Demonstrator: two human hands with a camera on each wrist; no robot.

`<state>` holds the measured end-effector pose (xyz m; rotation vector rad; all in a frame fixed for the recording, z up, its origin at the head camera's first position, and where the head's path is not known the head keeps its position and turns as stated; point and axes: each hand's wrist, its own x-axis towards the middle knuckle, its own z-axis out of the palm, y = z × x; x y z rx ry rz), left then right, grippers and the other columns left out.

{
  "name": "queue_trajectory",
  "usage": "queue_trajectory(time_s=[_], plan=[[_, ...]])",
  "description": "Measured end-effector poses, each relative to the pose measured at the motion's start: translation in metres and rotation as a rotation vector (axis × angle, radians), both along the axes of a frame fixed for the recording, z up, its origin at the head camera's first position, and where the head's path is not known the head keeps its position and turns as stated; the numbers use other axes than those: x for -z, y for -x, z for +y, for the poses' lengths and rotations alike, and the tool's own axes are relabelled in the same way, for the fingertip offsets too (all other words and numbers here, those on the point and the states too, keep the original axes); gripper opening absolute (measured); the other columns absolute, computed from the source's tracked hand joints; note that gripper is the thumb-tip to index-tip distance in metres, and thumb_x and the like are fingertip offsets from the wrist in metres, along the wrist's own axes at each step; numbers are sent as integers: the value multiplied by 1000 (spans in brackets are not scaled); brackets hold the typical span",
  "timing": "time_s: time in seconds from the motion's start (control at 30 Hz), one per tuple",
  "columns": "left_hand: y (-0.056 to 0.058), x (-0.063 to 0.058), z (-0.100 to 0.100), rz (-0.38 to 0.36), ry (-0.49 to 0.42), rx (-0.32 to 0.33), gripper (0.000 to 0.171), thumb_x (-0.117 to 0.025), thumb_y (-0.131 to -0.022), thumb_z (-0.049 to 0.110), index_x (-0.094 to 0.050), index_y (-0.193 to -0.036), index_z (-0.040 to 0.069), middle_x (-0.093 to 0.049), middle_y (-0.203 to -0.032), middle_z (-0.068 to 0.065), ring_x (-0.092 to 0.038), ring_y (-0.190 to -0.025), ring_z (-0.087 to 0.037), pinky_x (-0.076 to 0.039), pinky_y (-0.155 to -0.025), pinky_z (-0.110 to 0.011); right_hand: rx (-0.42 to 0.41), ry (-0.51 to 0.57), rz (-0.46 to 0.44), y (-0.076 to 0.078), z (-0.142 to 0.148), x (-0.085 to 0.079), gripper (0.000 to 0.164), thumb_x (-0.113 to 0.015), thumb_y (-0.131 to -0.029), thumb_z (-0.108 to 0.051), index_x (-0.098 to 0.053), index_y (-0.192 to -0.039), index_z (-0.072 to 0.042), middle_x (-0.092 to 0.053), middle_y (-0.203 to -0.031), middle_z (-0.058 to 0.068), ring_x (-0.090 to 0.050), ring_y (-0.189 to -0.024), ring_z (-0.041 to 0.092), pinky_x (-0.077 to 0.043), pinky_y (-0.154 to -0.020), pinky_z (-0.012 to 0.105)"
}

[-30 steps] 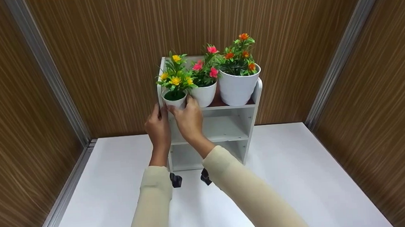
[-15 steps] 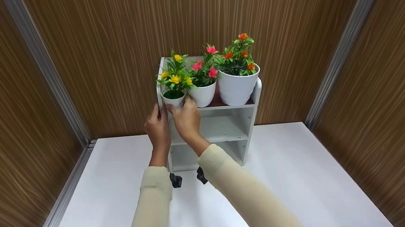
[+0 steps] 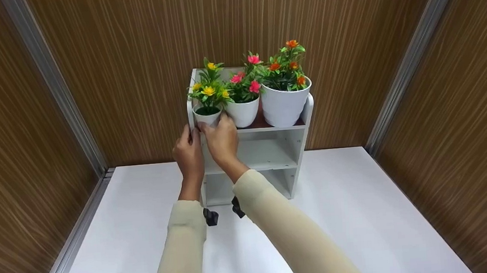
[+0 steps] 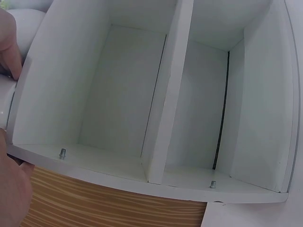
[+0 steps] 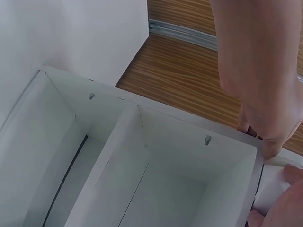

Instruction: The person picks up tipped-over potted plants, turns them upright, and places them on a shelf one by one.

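A small white flower pot (image 3: 206, 118) with yellow flowers stands at the left end of the top board of a white shelf unit (image 3: 267, 165). My right hand (image 3: 223, 140) grips this pot low down, thumb on its front and fingers on its right side. My left hand (image 3: 189, 155) holds the shelf's left side panel (image 3: 191, 112), with thumb and fingers on either side of its edge. In the right wrist view, the pot (image 5: 272, 184) shows only in part beside my right hand (image 5: 289, 205). The pot's base is hidden behind my fingers.
A white pot (image 3: 244, 113) with pink flowers stands just right of the small pot. Beyond it is a larger white pot (image 3: 286, 107) with orange flowers. The unit stands on a white table (image 3: 352, 214), against a wood-grain wall (image 3: 136, 75).
My right hand has shifted slightly left and away from me with the yellow-flowered pot, closer to the left side panel. The left hand stays in place.
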<state>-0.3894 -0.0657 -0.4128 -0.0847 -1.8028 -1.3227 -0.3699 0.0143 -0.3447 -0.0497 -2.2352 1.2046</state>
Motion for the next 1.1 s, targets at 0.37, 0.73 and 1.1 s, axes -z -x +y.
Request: queue_trajectory(time_s=[0.37, 0.73, 1.1], plan=[[0, -2, 0, -9, 0, -5, 23, -58, -103, 19, -72, -117, 6, -68, -77, -12, -57, -66, -23, -47, -61, -34, 4, 5, 8, 2, -1, 0, 55, -81, -86, -34, -63, -127, -3, -68, -120, 15, -65, -114, 29, -51, -100, 44], [-1, -2, 1, -28, -22, 16, 26, -57, -104, 21, -72, -121, 8, -72, -84, -10, -58, -69, -20, -49, -64, -32, 9, 6, 75, -2, 2, 5, 56, -79, -88, -30, -61, -133, -2, -68, -118, 16, -65, -114, 32, -52, -99, 45], [-1, 1, -1, -32, -21, 13, 28, -58, -103, 19, -70, -124, 4, -73, -88, -14, -63, -73, -23, -56, -69, -36, -66, 44, 107, -18, 8, 16, 67, -79, -89, -28, -52, -145, -2, -62, -135, 16, -59, -126, 28, -48, -108, 41]])
